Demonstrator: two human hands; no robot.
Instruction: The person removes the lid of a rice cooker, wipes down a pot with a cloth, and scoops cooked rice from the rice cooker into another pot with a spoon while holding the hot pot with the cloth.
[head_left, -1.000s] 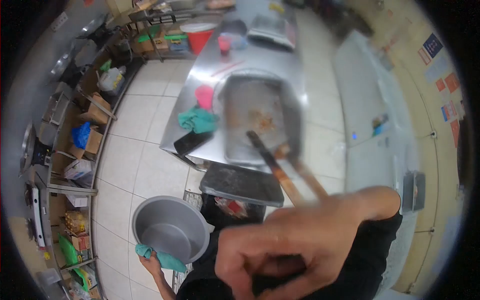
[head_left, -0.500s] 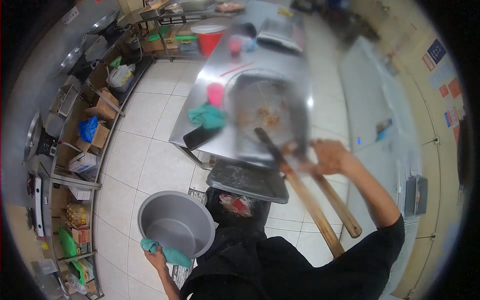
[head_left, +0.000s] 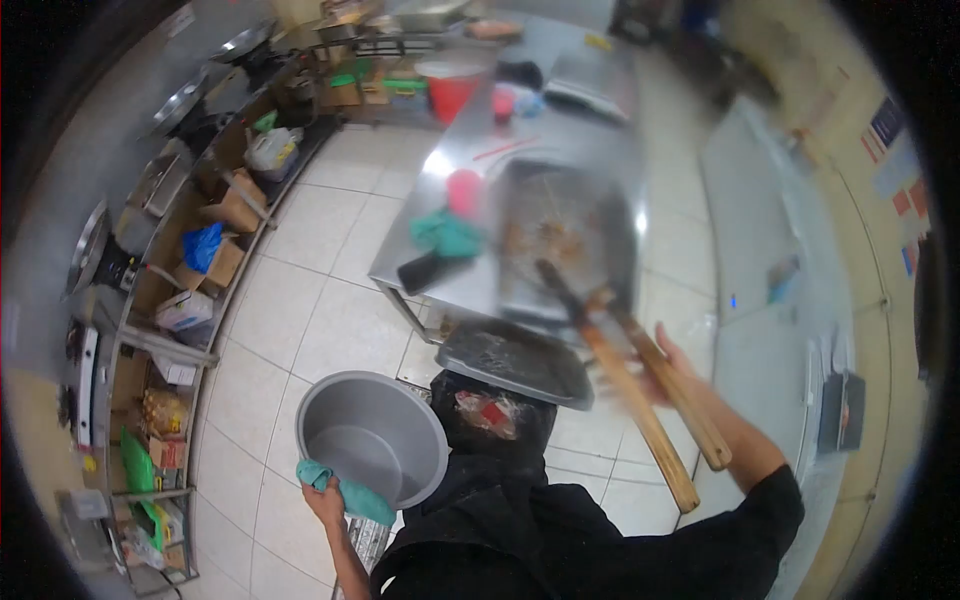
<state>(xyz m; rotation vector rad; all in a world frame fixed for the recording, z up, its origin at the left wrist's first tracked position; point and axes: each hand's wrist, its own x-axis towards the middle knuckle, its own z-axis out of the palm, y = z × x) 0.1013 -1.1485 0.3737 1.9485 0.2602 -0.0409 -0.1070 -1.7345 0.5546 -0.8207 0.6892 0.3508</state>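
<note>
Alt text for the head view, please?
A person's left hand grips a round grey pot through a green cloth; the open right hand is partly behind two long wooden-handled tools over a dark rectangular tray on a shiny metal table.

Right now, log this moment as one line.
left hand: holding green cloth against gray pot | right hand: at wooden handles, blurred, grip unclear | tray: on steel table

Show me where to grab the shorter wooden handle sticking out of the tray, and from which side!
Probably around the lower half of the shorter wooden handle: it is straight and juts out past the near edge of the tray. I'd come from the right, where most of the right hand shows; the longer wooden handle runs on its left, so that side looks more crowded.
</note>
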